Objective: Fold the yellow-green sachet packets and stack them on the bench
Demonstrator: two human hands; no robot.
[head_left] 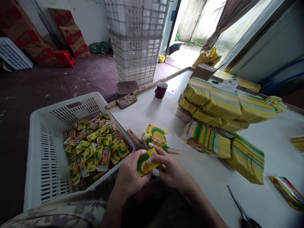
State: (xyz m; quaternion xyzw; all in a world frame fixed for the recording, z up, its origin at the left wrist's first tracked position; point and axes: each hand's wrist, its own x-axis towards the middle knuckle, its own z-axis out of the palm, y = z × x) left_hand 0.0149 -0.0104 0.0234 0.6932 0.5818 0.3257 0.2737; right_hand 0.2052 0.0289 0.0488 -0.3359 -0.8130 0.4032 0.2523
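Between my two hands is a small yellow and green printed carton. My left hand grips its left side, with the thumb on top. My right hand holds its right end, fingers bent over it. White covers sit on several of my fingertips. Just beyond my hands, a short stack of flat yellow and green cartons lies on the white table. To my left, a white plastic basket holds a heap of similar small cartons.
Bundled flat cartons are piled at the table's right. Scissors lie near its front edge. A dark red mug and a phone rest at the far left edge. Tall stacked crates stand behind.
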